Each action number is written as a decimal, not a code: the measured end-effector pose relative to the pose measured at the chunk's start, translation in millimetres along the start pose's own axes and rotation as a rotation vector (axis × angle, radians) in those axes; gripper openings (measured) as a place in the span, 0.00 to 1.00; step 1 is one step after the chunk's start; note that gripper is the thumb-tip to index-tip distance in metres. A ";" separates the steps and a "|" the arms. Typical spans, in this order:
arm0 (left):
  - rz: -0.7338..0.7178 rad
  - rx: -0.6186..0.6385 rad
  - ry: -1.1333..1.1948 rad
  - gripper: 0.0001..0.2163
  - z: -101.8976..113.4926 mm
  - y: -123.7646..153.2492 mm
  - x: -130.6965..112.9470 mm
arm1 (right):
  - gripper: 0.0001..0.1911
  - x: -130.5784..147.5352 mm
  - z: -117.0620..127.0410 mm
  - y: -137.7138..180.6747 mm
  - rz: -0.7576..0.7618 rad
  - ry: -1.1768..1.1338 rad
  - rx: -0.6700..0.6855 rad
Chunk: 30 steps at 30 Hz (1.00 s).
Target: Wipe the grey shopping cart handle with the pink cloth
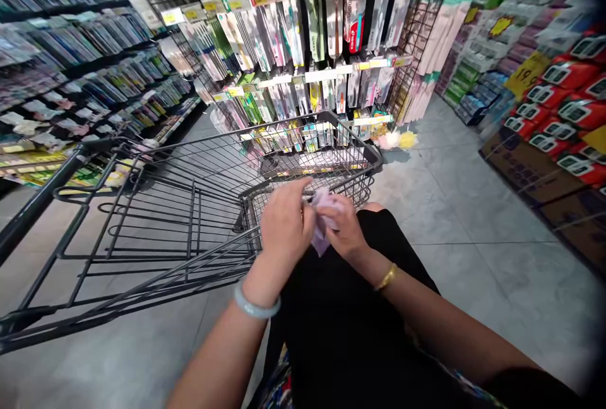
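Note:
A soft, crumpled lilac piece (pixel 320 246), perhaps cloth or thin wrapping, is bunched up in my right hand (pixel 344 226), whose fingers curl round it. Just left of it is my left hand (pixel 285 216), its index finger stretched out and its thumb apart, close against the lilac piece. The left hand's other fingers are hidden behind it, and whether it touches the piece I cannot tell. Both hands are above my lap, beside a dark wire shopping cart (pixel 192 232). A pale bangle (pixel 257 309) circles my left wrist, and a gold bracelet (pixel 387 276) my right.
Ahead stands a rack of packaged toothbrushes (pixel 315 27) with price strips. Shelves of hanging packs (pixel 95 49) line the left side. On the right, red packages (pixel 568 100) are stacked above brown cartons (pixel 521 169). Grey tiled floor (pixel 473 226) runs between.

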<state>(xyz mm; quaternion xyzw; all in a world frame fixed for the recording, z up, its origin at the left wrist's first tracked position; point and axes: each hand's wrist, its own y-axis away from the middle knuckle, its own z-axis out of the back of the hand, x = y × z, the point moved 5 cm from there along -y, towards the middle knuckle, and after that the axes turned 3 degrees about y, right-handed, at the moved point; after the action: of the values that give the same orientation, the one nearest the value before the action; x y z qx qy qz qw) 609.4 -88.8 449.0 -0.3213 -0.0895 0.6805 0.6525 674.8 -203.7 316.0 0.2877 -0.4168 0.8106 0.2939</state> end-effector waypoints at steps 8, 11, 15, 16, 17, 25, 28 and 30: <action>0.128 0.568 -0.151 0.29 -74.2 -45.0 25.2 | 0.17 -35.4 -2.5 -1.5 0.008 0.188 -0.092; 0.216 0.770 -0.120 0.36 -87.7 -42.7 31.0 | 0.18 -25.8 9.4 -14.9 0.068 0.217 -0.095; 0.260 0.856 -0.097 0.37 -89.6 -45.6 33.5 | 0.16 -50.8 9.0 -12.6 0.001 0.184 -0.146; 0.267 0.862 -0.100 0.37 -89.4 -47.7 33.3 | 0.15 -58.2 9.0 -10.8 -0.039 0.172 -0.167; 0.274 0.872 -0.111 0.37 -89.5 -50.0 32.6 | 0.14 -63.1 10.1 -9.8 -0.075 0.163 -0.186; 0.149 0.834 -0.274 0.34 -111.6 -80.9 -2.7 | 0.16 -59.7 24.9 -22.8 -0.068 0.143 -0.267; 0.122 0.825 -0.296 0.33 -127.1 -88.5 -11.5 | 0.15 -83.5 18.8 -17.5 -0.163 0.108 -0.271; 0.145 0.860 -0.325 0.33 -135.9 -94.1 -11.7 | 0.15 -92.3 23.0 -18.6 -0.234 0.089 -0.290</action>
<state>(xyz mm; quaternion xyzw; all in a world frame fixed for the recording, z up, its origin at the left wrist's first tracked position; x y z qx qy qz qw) 762.1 -127.8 397.9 0.0837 0.1224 0.7411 0.6548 754.3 -236.0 271.0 0.2528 -0.4796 0.7141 0.4429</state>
